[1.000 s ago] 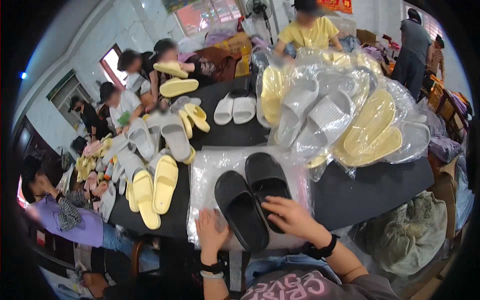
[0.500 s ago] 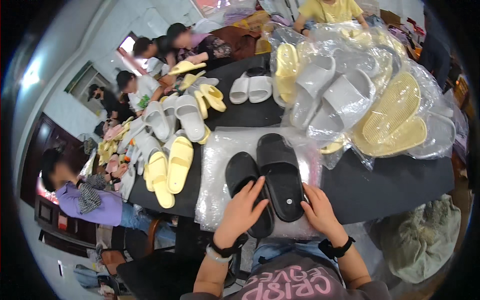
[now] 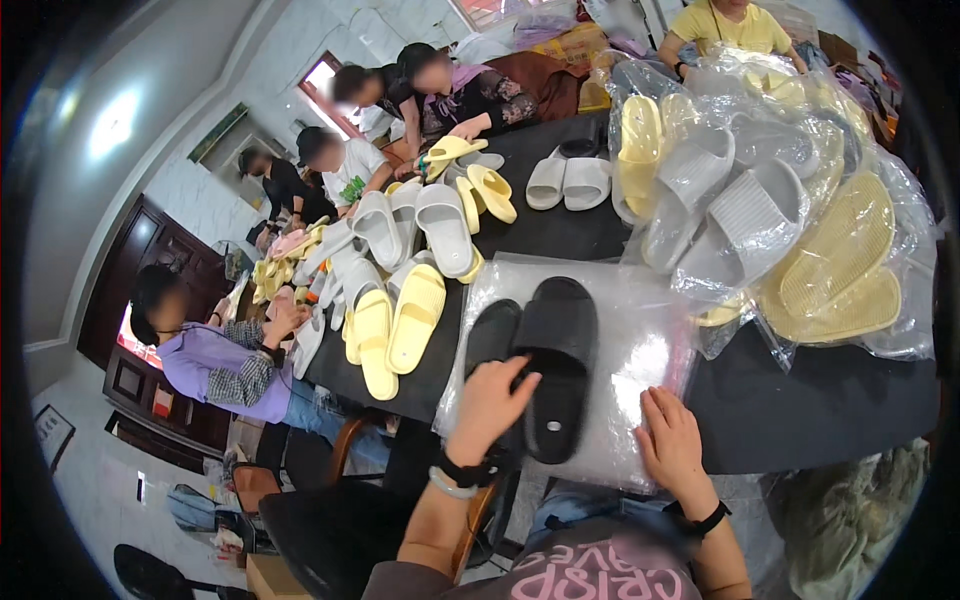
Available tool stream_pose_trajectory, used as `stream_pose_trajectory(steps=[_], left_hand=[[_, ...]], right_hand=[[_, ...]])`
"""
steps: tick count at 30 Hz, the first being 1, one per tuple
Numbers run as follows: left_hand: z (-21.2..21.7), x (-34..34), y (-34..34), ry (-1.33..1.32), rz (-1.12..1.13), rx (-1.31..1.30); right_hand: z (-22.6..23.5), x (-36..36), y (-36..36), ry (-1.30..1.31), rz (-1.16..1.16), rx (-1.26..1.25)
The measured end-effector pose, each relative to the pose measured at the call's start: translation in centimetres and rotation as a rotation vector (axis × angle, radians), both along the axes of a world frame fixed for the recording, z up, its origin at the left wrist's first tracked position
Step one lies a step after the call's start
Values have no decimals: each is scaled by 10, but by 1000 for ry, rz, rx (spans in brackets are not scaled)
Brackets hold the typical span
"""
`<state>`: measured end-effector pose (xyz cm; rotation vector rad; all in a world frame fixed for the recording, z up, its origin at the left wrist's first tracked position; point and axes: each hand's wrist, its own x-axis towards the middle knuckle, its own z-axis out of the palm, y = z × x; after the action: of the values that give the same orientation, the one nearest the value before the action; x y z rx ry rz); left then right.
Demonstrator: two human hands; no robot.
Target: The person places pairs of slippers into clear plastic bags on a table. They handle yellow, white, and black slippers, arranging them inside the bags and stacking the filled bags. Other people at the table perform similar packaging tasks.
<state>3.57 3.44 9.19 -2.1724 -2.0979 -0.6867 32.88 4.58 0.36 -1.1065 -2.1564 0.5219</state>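
Black slippers (image 3: 560, 325) side by side on stacked clear plastic bags (image 3: 635, 310), on black worktop (image 3: 820, 410). Left hand (image 3: 488, 408) over left slipper, fingertips at right slipper's inner edge; cannot tell if fingers grip. Right hand (image 3: 672, 440) on bags, fingers extended, holding nothing. Loose grey and yellow slippers (image 3: 442, 235) leftward; bagged slippers (image 3: 742, 230) rightward.

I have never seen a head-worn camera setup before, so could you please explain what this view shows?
There is no machine here: a person works with two bare hands. The view comes from a wide camera on that person's head, looking down. On the black table, a pair of black slippers lies on clear plastic. The left hand touches the slippers, though a firm grip isn't clear; the right hand rests on the plastic. Loose yellow and grey slippers lie left, wrapped slippers right. Other people are nearby.
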Motion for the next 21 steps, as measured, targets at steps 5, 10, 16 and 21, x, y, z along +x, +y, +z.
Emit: stream_pose_trajectory(steps=[5, 10, 16, 21], left_hand=[[7, -99, -4, -75, 198, 40], [18, -215, 16, 112, 338, 177], [9, -324, 54, 149, 378, 190], [-22, -336, 65, 312, 618, 113]], right_hand=[[0, 0, 0, 6, -1, -5], [1, -2, -1, -21, -11, 7], [3, -4, -1, -35, -9, 8], [2, -5, 0, -34, -29, 21]])
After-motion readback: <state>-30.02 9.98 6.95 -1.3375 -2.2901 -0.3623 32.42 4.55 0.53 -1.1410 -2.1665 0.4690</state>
